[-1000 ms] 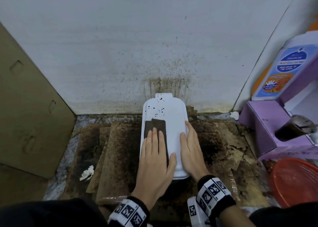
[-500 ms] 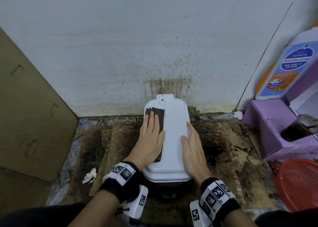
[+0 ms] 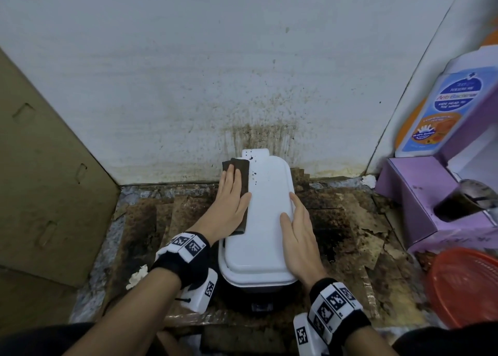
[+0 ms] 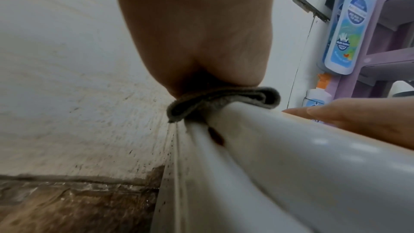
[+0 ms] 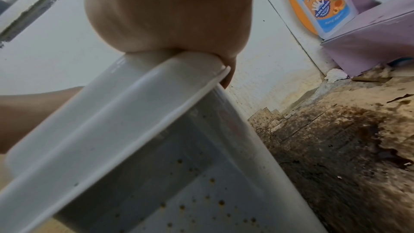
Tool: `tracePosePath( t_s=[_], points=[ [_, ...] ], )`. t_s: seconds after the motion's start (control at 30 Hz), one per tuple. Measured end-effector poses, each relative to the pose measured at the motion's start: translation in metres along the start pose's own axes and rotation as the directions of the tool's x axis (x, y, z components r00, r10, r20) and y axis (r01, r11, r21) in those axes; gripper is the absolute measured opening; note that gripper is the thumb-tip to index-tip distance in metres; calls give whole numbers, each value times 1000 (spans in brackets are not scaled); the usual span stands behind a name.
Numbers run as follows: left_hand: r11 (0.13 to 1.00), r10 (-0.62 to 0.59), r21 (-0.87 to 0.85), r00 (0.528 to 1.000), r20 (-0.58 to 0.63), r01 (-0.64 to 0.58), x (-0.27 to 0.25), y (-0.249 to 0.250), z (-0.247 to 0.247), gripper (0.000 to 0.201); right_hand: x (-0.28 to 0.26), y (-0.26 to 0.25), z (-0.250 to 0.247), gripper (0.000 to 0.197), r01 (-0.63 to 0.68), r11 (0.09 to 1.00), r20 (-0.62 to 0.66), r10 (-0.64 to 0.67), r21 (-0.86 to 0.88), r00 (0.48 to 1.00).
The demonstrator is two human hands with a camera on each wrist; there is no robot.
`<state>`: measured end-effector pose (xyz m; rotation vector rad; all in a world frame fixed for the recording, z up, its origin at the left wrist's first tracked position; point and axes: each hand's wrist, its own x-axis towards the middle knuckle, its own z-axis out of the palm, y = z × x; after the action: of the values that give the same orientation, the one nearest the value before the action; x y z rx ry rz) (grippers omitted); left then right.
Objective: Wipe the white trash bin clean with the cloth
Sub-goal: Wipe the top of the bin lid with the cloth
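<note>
The white trash bin [image 3: 266, 221] stands against the stained wall, its lid dotted with dark specks near the far end. A folded dark cloth [image 3: 242, 175] lies along the lid's far left edge, and my left hand [image 3: 231, 196] presses it flat with straight fingers. In the left wrist view the cloth [image 4: 224, 102] is squeezed between my palm and the bin's rim [image 4: 280, 148]. My right hand [image 3: 296, 221] rests flat on the lid's right side, steadying the bin. The right wrist view shows that palm on the lid edge [image 5: 156, 95] above the speckled bin wall.
A brown cardboard sheet [image 3: 40, 180] leans at the left. Stained, peeling cardboard [image 3: 350, 221] covers the floor. A purple shelf [image 3: 417, 194] with a wash bottle [image 3: 442, 107] and a dark cup [image 3: 463, 202] stands at the right, with a red basket [image 3: 466, 285] beside it. A white scrap [image 3: 137, 276] lies left of the bin.
My left hand has slid the cloth away from me along the lid's left side to its far corner. The right hand has stayed on the lid's right edge.
</note>
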<state>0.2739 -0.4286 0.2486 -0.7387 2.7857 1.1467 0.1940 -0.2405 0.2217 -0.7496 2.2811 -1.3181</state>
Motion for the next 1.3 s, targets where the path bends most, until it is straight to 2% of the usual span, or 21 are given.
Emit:
tracePosePath(
  t_s=[0.27, 0.37, 0.5, 0.6, 0.83, 0.93, 1.13, 1.3],
  points=[
    [1000, 15, -6, 999, -50, -15, -80, 1, 42, 71, -2, 2, 1, 53, 6, 1000, -9, -7, -8, 1000],
    [1000, 13, -25, 998, -65, -15, -93, 3, 50, 70, -3, 3, 1, 53, 9, 1000, -13, -9, -15, 1000],
    [998, 15, -61, 997, -73, -19, -85, 3, 47, 71, -1, 2, 2, 54, 4, 1000, -15, -5, -27, 1000],
    [996, -15, -88, 999, -31, 12, -69, 5, 34, 70, 0, 2, 3, 55, 7, 1000, -13, -7, -31, 1000],
    [999, -41, -33, 998, 43, 43, 11, 3, -20, 73, 0, 1, 2, 55, 7, 1000, 3, -7, -28, 1000],
    [999, -35, 3, 996, 80, 35, 29, 1, -35, 75, 1, 0, 2, 55, 7, 1000, 1, -7, -25, 1000],
    [1000, -27, -4, 999, 29, 27, 14, 0, -23, 79, 0, 0, 1, 55, 8, 1000, -3, -8, -22, 1000],
    [999, -26, -41, 999, 29, 27, -27, -2, -3, 80, 0, 1, 2, 55, 12, 1000, -6, -12, -22, 1000]
  ],
)
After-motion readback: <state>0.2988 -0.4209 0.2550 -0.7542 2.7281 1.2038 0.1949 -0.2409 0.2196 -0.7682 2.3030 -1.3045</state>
